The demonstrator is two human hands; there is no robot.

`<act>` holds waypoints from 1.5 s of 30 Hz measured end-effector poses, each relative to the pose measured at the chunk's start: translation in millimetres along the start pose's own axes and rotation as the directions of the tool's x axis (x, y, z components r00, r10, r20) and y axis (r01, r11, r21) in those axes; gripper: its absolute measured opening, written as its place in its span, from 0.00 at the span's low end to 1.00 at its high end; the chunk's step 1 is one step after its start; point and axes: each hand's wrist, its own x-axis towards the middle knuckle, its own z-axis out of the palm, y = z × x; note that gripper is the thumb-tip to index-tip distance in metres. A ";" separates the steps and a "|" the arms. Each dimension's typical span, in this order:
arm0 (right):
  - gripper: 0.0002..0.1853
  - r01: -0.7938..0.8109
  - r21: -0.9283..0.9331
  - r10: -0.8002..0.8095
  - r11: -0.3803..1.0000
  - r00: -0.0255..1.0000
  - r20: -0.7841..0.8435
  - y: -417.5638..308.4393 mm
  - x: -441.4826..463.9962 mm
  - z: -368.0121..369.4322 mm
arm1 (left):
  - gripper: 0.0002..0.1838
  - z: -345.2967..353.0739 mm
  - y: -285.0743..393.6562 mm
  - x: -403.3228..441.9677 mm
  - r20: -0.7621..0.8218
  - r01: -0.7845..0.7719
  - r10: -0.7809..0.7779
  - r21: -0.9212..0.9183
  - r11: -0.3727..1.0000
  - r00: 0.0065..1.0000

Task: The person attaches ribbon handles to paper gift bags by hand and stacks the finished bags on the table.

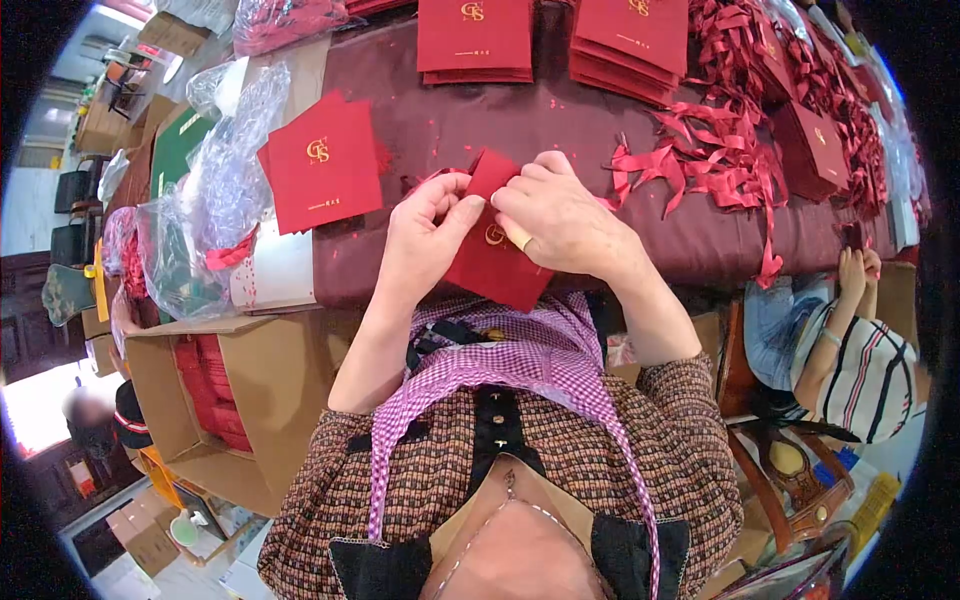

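Observation:
A red paper bag with a gold logo is held tilted at the table's front edge, close to my body. My left hand has its fingers curled, thumb and forefinger pinching at the bag's upper left side. A bit of red ribbon shows by those fingers. My right hand, wearing a ring, grips the bag's upper right part and covers some of the logo. What lies between the fingertips is partly hidden. To the left sits a small stack of similar red bags.
Loose red ribbons lie on the dark red tablecloth, with bag stacks behind. Clear plastic wrapping is at the left. A cardboard box holds red items below. At the right, another person in a striped top works.

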 end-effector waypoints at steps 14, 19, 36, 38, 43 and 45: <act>0.09 -0.091 0.099 0.100 0.991 0.991 -0.093 -2.9 -6.4 10.4 | 0.07 0.3 -11.0 3.1 0.061 0.045 -0.051 0.096 0.994 0.997; 0.10 -0.108 0.109 0.118 0.988 0.989 -0.092 1.1 -7.6 8.3 | 0.11 4.6 -0.1 -1.1 0.094 -0.013 0.008 0.052 0.999 0.996; 0.06 -0.084 0.077 0.099 0.993 0.971 -0.217 2.3 -11.0 6.2 | 0.08 10.2 0.4 -0.2 0.045 -0.133 0.129 0.110 0.985 0.991; 0.06 -0.094 0.060 0.105 0.994 0.971 -0.216 2.9 -11.8 7.4 | 0.09 10.4 3.8 -1.6 0.062 -0.147 0.142 0.083 0.986 0.988; 0.08 -0.110 -0.010 0.107 0.994 0.977 -0.184 3.1 -11.3 7.7 | 0.06 11.0 -4.2 -1.3 0.141 -0.240 0.214 0.211 0.947 0.967; 0.09 -0.099 0.022 0.102 0.995 0.973 -0.209 3.1 -11.6 6.7 | 0.05 11.4 -5.8 -1.0 0.114 -0.265 0.245 0.215 0.940 0.963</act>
